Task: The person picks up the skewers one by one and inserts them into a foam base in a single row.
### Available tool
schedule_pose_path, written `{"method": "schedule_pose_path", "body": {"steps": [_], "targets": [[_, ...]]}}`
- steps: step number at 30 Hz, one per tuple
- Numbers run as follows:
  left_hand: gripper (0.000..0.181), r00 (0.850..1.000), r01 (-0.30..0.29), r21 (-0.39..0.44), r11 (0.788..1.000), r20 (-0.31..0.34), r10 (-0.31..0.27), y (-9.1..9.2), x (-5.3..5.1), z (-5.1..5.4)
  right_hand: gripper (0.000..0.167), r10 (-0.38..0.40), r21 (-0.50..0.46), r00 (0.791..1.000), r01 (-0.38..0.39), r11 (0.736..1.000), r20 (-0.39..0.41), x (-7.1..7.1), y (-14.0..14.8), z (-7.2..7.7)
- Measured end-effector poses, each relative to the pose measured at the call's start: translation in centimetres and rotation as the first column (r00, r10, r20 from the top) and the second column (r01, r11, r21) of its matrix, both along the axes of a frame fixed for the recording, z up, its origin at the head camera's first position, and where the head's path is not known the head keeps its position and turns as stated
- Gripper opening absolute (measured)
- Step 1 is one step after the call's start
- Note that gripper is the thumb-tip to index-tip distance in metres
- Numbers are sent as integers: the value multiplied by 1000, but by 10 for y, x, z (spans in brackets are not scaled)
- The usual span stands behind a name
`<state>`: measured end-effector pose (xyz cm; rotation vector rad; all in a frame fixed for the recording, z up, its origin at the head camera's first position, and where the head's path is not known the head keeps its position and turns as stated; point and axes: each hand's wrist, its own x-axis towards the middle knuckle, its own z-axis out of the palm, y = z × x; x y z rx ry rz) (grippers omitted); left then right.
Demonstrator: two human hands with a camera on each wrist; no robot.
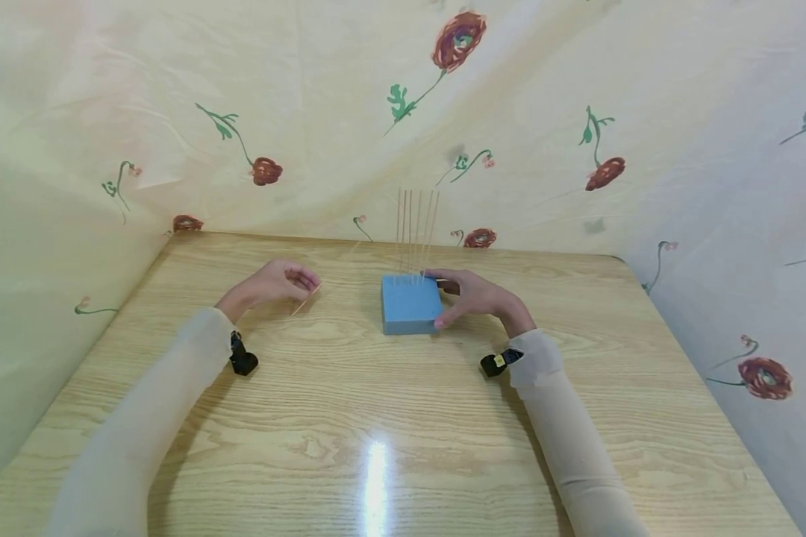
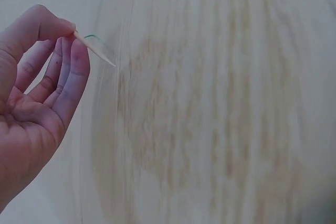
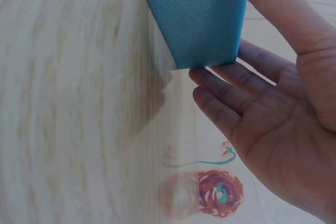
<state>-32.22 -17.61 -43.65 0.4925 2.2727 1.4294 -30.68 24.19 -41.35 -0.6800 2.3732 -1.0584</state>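
Observation:
Between thumb and fingertips my left hand (image 1: pixel 277 283) pinches a thin wooden skewer (image 2: pixel 97 51). Its pointed end slants downward over the table, left of a blue foam block (image 1: pixel 410 302). The block lies flat on the table, with several thin skewers (image 1: pixel 410 227) standing upright in a row along its far edge. My right hand (image 1: pixel 475 293) grips the block at its right side, the thumb at the near corner and the fingers at the far one. In the right wrist view the thumb and fingers touch opposite faces of the block (image 3: pixel 197 22).
A wood-grain table (image 1: pixel 322 418) spreads beneath both hands. Right behind it hangs a pale flower-printed cloth (image 1: pixel 336 112), which also covers both sides. Small black cameras (image 1: pixel 243 361) sit on the wrists. A bright light reflection shows on the near tabletop.

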Motion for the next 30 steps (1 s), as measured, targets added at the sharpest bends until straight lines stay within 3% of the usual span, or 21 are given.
{"method": "schedule_pose_path", "body": {"steps": [12, 30], "targets": [[33, 998, -52, 60, 997, -25, 53, 9, -2, 0, 107, -2, -23, 1000, 3, 1000, 19, 1, 0, 0], [40, 996, -90, 208, 974, 13, 89, 37, -4, 14, 106, -5, -30, 999, 6, 1000, 32, 1, -1, 2]]}}
